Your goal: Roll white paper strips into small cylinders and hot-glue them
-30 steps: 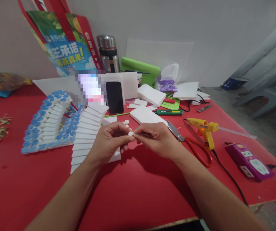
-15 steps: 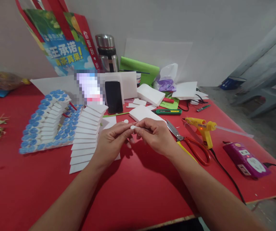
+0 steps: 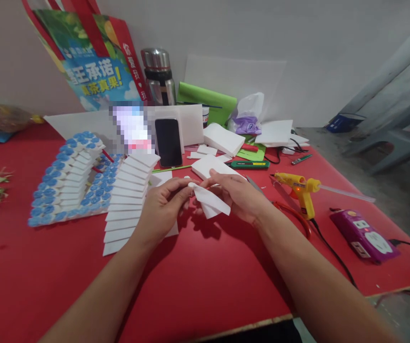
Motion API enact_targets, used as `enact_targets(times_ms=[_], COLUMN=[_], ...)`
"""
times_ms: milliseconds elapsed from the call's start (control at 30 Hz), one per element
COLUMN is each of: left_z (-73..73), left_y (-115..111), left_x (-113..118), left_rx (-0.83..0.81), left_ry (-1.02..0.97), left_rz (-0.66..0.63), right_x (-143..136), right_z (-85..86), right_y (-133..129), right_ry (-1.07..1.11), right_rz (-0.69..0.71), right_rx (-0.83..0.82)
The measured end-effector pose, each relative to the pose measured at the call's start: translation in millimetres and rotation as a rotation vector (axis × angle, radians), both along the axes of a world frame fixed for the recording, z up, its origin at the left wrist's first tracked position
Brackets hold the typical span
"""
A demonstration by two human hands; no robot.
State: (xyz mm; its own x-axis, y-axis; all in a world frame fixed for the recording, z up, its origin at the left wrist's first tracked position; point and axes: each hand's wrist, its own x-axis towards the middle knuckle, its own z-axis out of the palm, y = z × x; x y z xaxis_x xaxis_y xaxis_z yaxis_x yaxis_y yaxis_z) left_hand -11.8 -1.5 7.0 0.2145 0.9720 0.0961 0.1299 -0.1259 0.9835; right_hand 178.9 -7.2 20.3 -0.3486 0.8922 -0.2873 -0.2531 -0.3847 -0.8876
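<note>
A small white paper piece (image 3: 212,202) hangs between my two hands, its loose end spread out to the lower right. My left hand (image 3: 165,205) pinches its narrow upper end between thumb and fingertips. Just right of that, my right hand (image 3: 235,190) has curled fingers behind and beside the paper; whether they grip it is hidden. Beside my left wrist lies a fanned row of white folded strips (image 3: 124,207). Farther left sits a structure with blue and white paper rolls (image 3: 60,183). White paper sheets (image 3: 214,166) lie just beyond my hands.
On the right are a yellow glue gun (image 3: 298,183), red-handled scissors (image 3: 294,214) partly behind my right arm, and a purple power strip (image 3: 364,238) with a cable. A green cutter (image 3: 250,165), black phone (image 3: 168,143), steel flask (image 3: 159,78) and bag (image 3: 94,62) stand or lie farther back.
The white paper now shows as a loose, spread flap instead of a small bit at the fingertips. My right hand has turned and shifted slightly right, covering more of the scissors.
</note>
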Motion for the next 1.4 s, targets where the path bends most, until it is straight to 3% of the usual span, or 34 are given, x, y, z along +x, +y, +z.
enact_targets(times_ms=[133, 267, 467, 600, 767, 900, 1100, 1200, 1400], left_z=[-1.0, 0.3, 1.7, 1.7, 0.1, 0.5, 1.9, 1.5, 5.0], left_y=[1.8, 0.7, 1.8, 1.0, -1.5, -4.1, -6.1, -5.1, -1.5], left_x=[-2.3, -2.0, -0.4, 1.1, 2.9, 6.2, 8.2, 6.1, 2.9], left_rx=[0.008, 0.006, 0.009, 0.007, -0.026, -0.043, -0.060, -0.048, -0.102], left_ry=[0.010, 0.000, 0.002, -0.055, -0.071, -0.102, -0.129, -0.164, -0.235], left_rz=[-0.025, -0.061, -0.004, -0.013, 0.032, 0.080, 0.131, 0.141, 0.079], right_x=[3.3, 3.0, 4.3, 2.0, -3.5, -9.2, -15.4, -13.6, -6.7], right_z=[-1.4, -4.5, -4.4, -1.0, 3.8, 0.1, -6.3, -3.5, 1.0], right_y=[3.2, 1.5, -0.4, -3.6, -7.2, -9.8, -14.6, -15.7, -14.5], right_ry=[0.252, 0.321, 0.260, 0.072, -0.452, -0.693, -0.797, -0.789, -0.708], right_rz=[0.135, 0.172, 0.164, 0.103, -0.047, -0.222, -0.330, -0.265, -0.168], right_rx=[-0.180, -0.168, -0.083, 0.081, 0.452, 0.555, 0.801, 0.906, 0.948])
